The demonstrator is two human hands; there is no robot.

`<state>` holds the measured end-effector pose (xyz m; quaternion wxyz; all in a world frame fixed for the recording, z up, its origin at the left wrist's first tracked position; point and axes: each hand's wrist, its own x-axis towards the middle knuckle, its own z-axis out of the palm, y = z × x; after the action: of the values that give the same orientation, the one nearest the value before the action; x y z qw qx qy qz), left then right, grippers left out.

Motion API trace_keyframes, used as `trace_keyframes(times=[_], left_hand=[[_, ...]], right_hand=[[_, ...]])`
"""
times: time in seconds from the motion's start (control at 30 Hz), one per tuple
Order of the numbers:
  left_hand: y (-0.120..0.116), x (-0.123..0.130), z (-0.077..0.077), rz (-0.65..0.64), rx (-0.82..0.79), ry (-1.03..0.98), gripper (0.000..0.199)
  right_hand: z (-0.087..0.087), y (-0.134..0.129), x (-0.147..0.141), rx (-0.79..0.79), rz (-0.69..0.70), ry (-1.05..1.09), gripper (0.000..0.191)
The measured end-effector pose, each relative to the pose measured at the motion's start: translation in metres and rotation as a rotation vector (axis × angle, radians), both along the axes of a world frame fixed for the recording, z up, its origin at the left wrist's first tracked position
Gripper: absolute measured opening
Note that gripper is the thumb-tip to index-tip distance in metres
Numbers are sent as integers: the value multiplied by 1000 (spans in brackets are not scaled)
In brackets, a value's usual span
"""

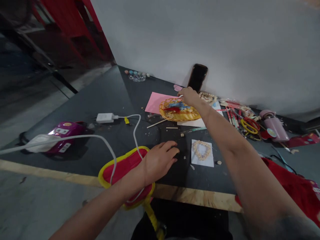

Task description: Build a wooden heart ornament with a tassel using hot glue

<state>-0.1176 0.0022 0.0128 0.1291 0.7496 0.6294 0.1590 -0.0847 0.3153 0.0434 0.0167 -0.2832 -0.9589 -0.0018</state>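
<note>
My left hand [161, 158] rests at the table's near side, over a red pad with yellow trim [120, 169]. Its fingers are loosely bent and apart, with nothing in them. Reaching across to the back, my right hand [188, 95] is over the far rim of a yellow woven basket [185, 115]. Its fingertips are pinched near a small whitish bit, too small to name. Blue and red pieces lie in the basket. Nearer me, a white paper square [210, 161] bears a ring of small beige pieces [201, 150].
A phone [197, 77] leans on the wall behind the basket. Pink paper [155, 103] lies left of it. A white charger [105, 117] with its cable and a purple pouch [66, 133] are left. Yellow-handled scissors [249, 126] and a pink bottle [275, 126] are right.
</note>
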Motion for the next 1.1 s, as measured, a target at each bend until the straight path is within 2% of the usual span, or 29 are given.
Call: trace_keyframes(times=[0.13, 0.33, 0.43, 0.53, 0.67, 0.73, 0.8, 0.87, 0.93, 1.0, 1.1], left_hand=[[0, 1, 0, -9, -1, 7, 23], [0, -1, 0, -2, 29, -92, 24], [2, -2, 8, 28, 78, -162, 28], [4, 1, 21, 148, 157, -268, 34], [17, 5, 39, 306, 392, -400, 43], [31, 4, 46, 326, 544, -441, 47], [49, 3, 53, 320, 627, -477, 51], [68, 6, 61, 250, 659, -587, 51], [81, 17, 70, 112, 618, -761, 49], [86, 33, 76, 31, 469, -950, 39], [79, 59, 78, 17, 297, -1028, 36]], right_hand=[[1, 0, -1, 8, 13, 5, 17], [13, -6, 8, 32, 19, 68, 25], [28, -13, 15, 35, -19, 164, 25], [47, -20, 24, 41, -2, 299, 25], [75, -38, 40, 11, 35, 437, 27], [89, -56, 55, -15, 95, 421, 27], [102, -79, 73, -39, 180, 364, 27], [113, -104, 94, -29, 237, 302, 24], [119, -126, 114, 23, 252, 277, 22], [121, -143, 135, 63, 246, 286, 19], [115, -158, 168, 86, 235, 333, 16]])
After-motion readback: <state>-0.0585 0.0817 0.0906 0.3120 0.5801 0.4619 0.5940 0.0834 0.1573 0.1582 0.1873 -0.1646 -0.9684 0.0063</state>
